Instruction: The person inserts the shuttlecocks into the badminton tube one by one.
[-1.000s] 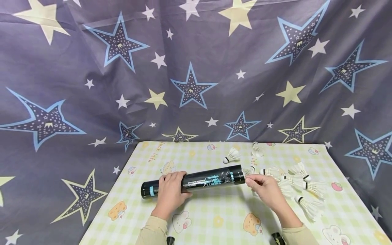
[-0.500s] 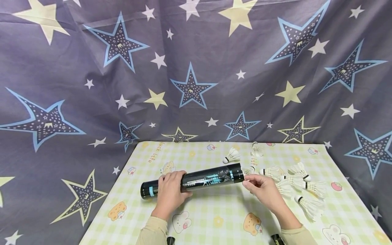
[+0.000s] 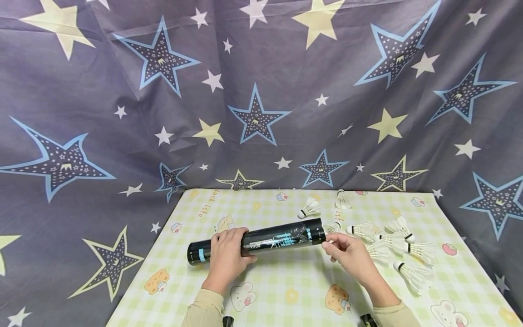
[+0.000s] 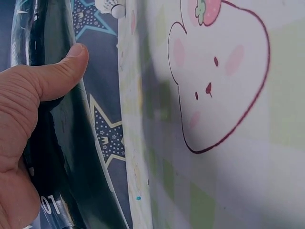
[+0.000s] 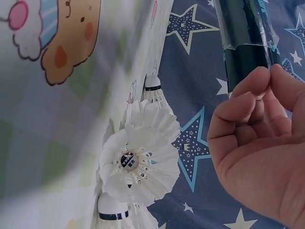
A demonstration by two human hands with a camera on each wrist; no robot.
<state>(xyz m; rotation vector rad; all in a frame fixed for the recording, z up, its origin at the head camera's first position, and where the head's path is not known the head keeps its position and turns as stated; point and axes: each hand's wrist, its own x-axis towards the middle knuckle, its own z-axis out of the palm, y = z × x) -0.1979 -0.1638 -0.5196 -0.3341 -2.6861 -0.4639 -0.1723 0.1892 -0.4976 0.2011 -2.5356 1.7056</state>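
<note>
A long black shuttlecock tube point(image 3: 275, 238) with blue lettering lies tilted across the middle of the head view, its right end higher. My left hand point(image 3: 230, 254) grips it left of its middle; in the left wrist view the thumb point(image 4: 71, 62) lies along the tube point(image 4: 71, 143). At the tube's right end, my right hand point(image 3: 351, 254) pinches the rim with thumb and index finger. In the right wrist view that hand point(image 5: 262, 129) has its other fingers curled below the tube point(image 5: 248, 52). The inside of the tube is hidden.
Several white shuttlecocks lie loose on the right of the table point(image 3: 286, 281), one point(image 3: 412, 274) nearest the front. Two more, a shuttlecock point(image 3: 309, 207) and another shuttlecock point(image 3: 342, 200), lie near the back edge. A starry curtain point(image 3: 261, 68) hangs behind.
The tube has rolled slightly, its lettering turning down towards me, and its right end has risen a little. My right thumb has slid slightly left and down at the rim. The left hand stays put.
</note>
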